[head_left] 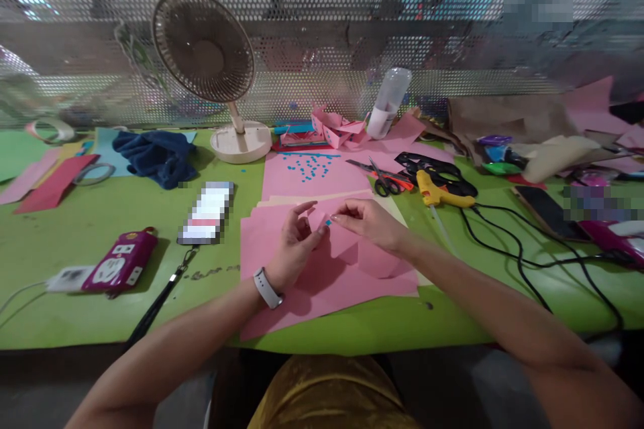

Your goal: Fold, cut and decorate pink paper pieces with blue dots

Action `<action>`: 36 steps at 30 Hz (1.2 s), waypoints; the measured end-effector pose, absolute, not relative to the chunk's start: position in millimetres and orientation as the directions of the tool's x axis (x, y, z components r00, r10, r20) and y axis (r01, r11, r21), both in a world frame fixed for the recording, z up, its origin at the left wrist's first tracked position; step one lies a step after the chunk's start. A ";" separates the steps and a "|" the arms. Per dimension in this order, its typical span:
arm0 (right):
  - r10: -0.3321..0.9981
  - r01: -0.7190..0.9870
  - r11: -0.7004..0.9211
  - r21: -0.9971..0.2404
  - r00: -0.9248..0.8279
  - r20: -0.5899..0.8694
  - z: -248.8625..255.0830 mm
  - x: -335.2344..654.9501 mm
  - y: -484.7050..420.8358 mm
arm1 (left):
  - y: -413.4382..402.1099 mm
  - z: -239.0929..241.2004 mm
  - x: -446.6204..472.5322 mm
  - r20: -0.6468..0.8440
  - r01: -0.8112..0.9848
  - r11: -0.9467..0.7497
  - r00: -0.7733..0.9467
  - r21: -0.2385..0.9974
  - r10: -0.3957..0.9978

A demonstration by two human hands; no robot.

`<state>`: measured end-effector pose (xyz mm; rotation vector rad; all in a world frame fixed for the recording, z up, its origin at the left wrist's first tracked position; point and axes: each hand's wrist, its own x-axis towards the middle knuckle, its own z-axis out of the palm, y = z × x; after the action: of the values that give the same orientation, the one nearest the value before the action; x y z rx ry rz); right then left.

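Observation:
My left hand (293,247), a pale watch band on its wrist, holds a small folded pink paper piece (318,219) between thumb and fingers above a stack of pink paper sheets (322,281). My right hand (369,221) meets it from the right, fingertips pinched at a tiny blue dot (328,222) on that piece. Farther back lies a pink sheet covered with small blue dots (309,167).
On the green table (100,308): a desk fan (211,67), blue cloth (155,155), scissors (385,177), yellow glue gun (440,193) with black cables, white bottle (387,102), folded pink paper boxes (335,127), magenta power strip (121,261), phone (548,211), tape rolls, coloured paper at left.

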<state>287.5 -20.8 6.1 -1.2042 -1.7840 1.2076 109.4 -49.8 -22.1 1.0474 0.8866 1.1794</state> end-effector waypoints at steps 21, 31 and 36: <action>0.901 0.419 0.196 -0.887 -0.433 -0.006 9.5 285.2 -33.3 | -39.4 -25.3 102.5 0.007 -0.349 0.028 0.098 0.937 0.995; 0.933 0.422 0.230 -0.877 -0.353 0.075 13.4 289.6 -27.1 | -43.7 -14.9 101.1 -0.036 -0.333 0.068 0.101 0.940 0.994; 0.951 0.431 0.225 -0.874 -0.294 0.099 16.1 295.6 -25.8 | -44.8 -19.7 103.9 -0.032 -0.402 0.106 0.186 0.910 0.982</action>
<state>295.6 -25.8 16.1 -1.2746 -1.8406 1.0045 103.9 -44.8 -19.7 0.9256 0.8068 1.2024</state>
